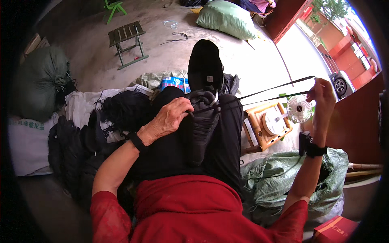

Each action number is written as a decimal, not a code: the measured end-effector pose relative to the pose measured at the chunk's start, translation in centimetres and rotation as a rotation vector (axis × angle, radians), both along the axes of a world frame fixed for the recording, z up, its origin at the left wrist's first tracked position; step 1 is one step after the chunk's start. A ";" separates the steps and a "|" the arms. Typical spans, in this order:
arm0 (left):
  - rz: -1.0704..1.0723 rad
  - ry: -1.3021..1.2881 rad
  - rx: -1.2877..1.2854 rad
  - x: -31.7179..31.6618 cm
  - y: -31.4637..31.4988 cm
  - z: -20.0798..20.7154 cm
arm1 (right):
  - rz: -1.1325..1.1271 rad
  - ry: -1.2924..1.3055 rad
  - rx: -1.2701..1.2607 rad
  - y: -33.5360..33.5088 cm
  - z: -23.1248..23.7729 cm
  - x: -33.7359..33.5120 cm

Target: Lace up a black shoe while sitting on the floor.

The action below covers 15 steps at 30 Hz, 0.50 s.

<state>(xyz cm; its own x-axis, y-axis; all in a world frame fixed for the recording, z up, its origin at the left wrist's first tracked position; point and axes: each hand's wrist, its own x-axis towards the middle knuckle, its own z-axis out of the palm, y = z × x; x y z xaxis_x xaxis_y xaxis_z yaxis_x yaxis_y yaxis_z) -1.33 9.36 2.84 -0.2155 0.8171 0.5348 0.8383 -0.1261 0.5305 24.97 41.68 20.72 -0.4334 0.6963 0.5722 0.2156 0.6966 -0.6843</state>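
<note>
A dark grey and black lace-up shoe (201, 131) lies on my lap, its toe toward me. My left hand (170, 116) is closed at the left side of its lacing, fingertips gripping the edge; whether they also pinch lace is hidden. Raised well out to the right, my right hand (322, 92) pinches a black shoelace (269, 86). Two strands of it stretch almost straight from the shoe to those fingers. Beyond the shoe's opening stands a black sole-shaped piece (205, 60) with a small white label.
Black shoes (77, 137) and a heap of black laces (125, 107) lie at left by a green sack (40, 81). At right are a bamboo stool (259, 133), a small white fan (300, 108) and a green woven bag (279, 170). A folding stool (126, 34) stands farther off.
</note>
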 end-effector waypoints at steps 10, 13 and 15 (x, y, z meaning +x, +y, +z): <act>0.043 -0.025 -0.062 2.0 0.3 1.7 | 0.913 0.391 -0.331 -9.1 5.5 -5.5; 0.050 0.105 -0.096 2.0 0.5 1.7 | 0.943 0.372 -0.403 -9.7 5.5 -6.6; 0.055 0.142 -0.106 2.1 0.5 1.7 | 0.921 0.380 -0.432 -9.6 5.4 -7.4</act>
